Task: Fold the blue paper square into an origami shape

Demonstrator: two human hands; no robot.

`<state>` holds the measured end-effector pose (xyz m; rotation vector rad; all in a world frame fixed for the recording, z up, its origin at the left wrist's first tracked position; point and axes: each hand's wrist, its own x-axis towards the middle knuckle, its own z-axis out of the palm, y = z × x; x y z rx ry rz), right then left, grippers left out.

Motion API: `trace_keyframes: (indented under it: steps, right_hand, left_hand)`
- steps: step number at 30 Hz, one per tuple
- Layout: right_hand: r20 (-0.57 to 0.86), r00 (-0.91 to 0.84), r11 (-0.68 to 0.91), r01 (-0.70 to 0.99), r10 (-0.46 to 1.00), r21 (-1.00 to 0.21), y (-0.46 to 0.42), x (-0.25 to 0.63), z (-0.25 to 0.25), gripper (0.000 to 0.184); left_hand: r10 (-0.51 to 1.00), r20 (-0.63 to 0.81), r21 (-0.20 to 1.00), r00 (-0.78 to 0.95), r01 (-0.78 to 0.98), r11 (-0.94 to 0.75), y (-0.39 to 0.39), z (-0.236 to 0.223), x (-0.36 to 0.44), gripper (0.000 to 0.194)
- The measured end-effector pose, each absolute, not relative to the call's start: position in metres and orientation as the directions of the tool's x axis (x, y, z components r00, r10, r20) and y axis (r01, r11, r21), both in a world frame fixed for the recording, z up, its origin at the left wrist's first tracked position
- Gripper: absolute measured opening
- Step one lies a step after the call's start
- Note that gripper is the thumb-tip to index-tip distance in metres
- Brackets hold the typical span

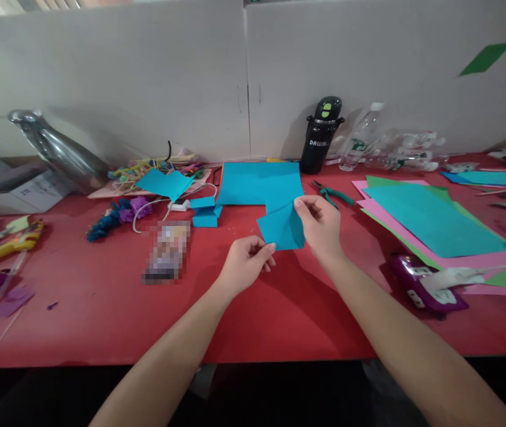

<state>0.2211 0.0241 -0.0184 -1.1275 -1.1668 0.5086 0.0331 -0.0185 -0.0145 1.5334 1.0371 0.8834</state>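
Observation:
Between my two hands is a small piece of blue paper [286, 228], creased and raised over the red table. My left hand [246, 261] pinches its lower left corner between thumb and finger. At the upper right, my right hand [319, 222] grips its edge the same way. Behind it lies a larger flat blue sheet [257, 182], partly covered by the held piece. A folded blue paper strip [205, 212] stands left of my hands, and another bent blue piece [164, 182] rests farther back on a pile of craft bits.
A pixelated rectangular object [167, 252] lies left of my hands. Pliers [331, 193] and a black flask [321, 136] are behind on the right. Coloured sheets [435, 219] and a purple device [426, 287] lie to the right. A metal jug [61, 154] leans at back left.

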Motion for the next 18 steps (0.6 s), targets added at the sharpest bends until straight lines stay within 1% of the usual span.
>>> trace_keyframes:
  steps: [4, 6, 8, 10, 11, 14, 18]
  right_hand:
    - [0.458, 0.358, 0.420, 0.182, 0.814, -0.889, 0.019, 0.220, -0.013, 0.016]
    - [0.457, 0.343, 0.418, 0.185, 0.821, -0.890, 0.015, 0.218, -0.011, 0.016]
    - [0.456, 0.309, 0.417, 0.185, 0.835, -0.890, 0.009, 0.213, -0.010, 0.017]
    - [0.455, 0.253, 0.420, 0.182, 0.854, -0.889, 0.004, 0.207, -0.011, 0.018]
    - [0.456, 0.227, 0.423, 0.181, 0.861, -0.888, 0.001, 0.204, -0.011, 0.018]
    - [0.456, 0.185, 0.431, 0.160, 0.871, -0.888, -0.003, 0.196, -0.013, 0.018]
    - [0.462, 0.220, 0.433, 0.167, 0.859, -0.886, -0.002, 0.195, -0.013, 0.018]
  left_hand:
    - [0.926, 0.041, 0.984, 0.375, 0.145, -0.103, -0.020, -0.010, 0.033, 0.033]
    - [0.919, 0.048, 0.993, 0.391, 0.084, -0.088, -0.021, -0.009, 0.035, 0.027]
    - [0.920, 0.059, 0.998, 0.386, 0.003, -0.065, -0.021, -0.008, 0.037, 0.032]
    - [0.941, 0.057, 0.998, 0.334, -0.051, -0.042, -0.020, -0.009, 0.037, 0.041]
    - [0.955, 0.051, 0.997, 0.291, -0.064, -0.034, -0.019, -0.010, 0.037, 0.041]
    - [0.983, 0.035, 0.995, 0.181, -0.097, -0.018, -0.016, -0.014, 0.033, 0.037]
    - [0.986, 0.020, 0.991, 0.164, -0.137, 0.003, -0.011, -0.020, 0.031, 0.031]
